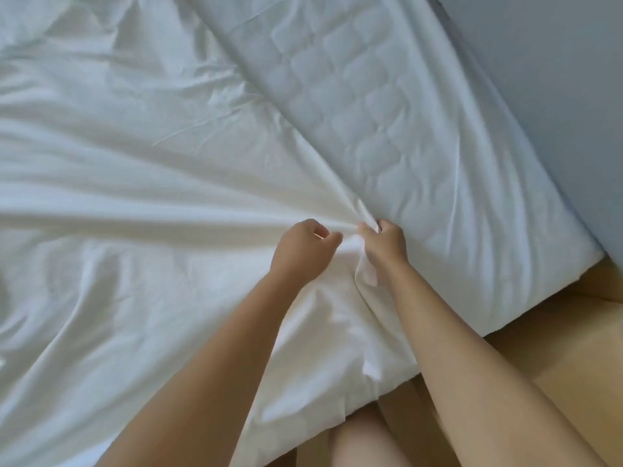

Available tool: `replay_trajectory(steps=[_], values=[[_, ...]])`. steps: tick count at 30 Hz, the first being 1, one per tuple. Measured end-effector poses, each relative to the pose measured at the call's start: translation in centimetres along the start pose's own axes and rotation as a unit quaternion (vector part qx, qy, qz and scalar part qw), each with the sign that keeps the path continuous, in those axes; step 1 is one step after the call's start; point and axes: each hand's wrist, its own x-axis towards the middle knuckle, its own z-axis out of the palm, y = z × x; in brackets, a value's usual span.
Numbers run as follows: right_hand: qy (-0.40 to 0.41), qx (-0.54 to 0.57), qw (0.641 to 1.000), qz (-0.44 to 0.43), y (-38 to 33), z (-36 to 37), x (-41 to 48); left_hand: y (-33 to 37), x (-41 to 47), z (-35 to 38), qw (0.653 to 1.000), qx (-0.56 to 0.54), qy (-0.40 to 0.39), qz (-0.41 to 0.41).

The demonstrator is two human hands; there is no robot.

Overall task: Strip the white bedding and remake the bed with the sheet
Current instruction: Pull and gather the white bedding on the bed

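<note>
Mattress (387,123): the quilted top lies bare in a broad strip on the right, running up along the grey wall (539,62). Sheet (135,163): white, covers the rest of the bed to the left, heavily creased, with long taut folds fanning out from one gathered point near the bed's near edge; its free edge runs diagonally across the mattress and a loose tail hangs over the side toward the tan floor (556,348). Hands: your right hand (386,241) is curled tight round the bunched edge of the sheet at that gathered point, cloth trailing down below the wrist. Your left hand (303,254) sits just beside it, on the sheet, fingers curled with the tips close to the same ridge of cloth; whether it has any fabric pinched cannot be told from this view. Handling, as a judgement: the sheet looks light, thin and fully limp, somewhat slick, so it will not hold a shape and will slide through a loose pinch. A single bunch drags the whole cloth into a fan, as the folds show. Take it along the hem, hands well apart, with a full-finger grip, so the pull spreads evenly. Watch the hanging tail; it could snag at the mattress corner.
</note>
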Motion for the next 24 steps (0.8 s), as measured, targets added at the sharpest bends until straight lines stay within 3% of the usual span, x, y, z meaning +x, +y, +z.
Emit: replay_trajectory(steps=[3,7,11,14,16,18,20,21,22,24], values=[[-0.024,-0.09,0.995,-0.033,-1.6,-0.5,2.4,0.8,3.0,-0.7,0.998,0.021,0.051,-0.021],[-0.113,-0.041,0.988,-0.098,-7.0,1.2,5.2,0.7,6.9,-2.6,0.996,-0.005,0.088,-0.026],[-0.212,-0.001,0.972,-0.098,-13.6,5.5,7.7,0.6,9.9,-7.0,0.978,-0.101,0.181,-0.036],[-0.213,-0.03,0.959,-0.187,-18.4,9.6,6.8,0.5,12.3,-12.5,0.953,-0.173,0.244,-0.05],[-0.195,-0.112,0.921,-0.317,-20.1,12.9,4.2,0.8,13.9,-17.0,0.947,-0.194,0.248,-0.066],[-0.222,-0.206,0.857,-0.418,-19.8,15.7,1.0,1.1,15.2,-20.8,0.953,-0.162,0.241,-0.09],[-0.265,-0.285,0.798,-0.46,-18.9,17.4,-0.6,0.5,16.1,-23.4,0.961,-0.075,0.245,-0.101],[-0.285,-0.296,0.789,-0.456,-18.6,17.7,-0.6,0.0,16.2,-24.2,0.96,-0.027,0.259,-0.102],[-0.304,-0.281,0.8,-0.435,-18.8,17.6,-0.3,-0.8,16.3,-24.7,0.954,-0.013,0.28,-0.103],[-0.316,-0.161,0.863,-0.36,-19.6,17.0,0.4,-2.7,16.2,-24.8,0.942,-0.079,0.314,-0.091]])
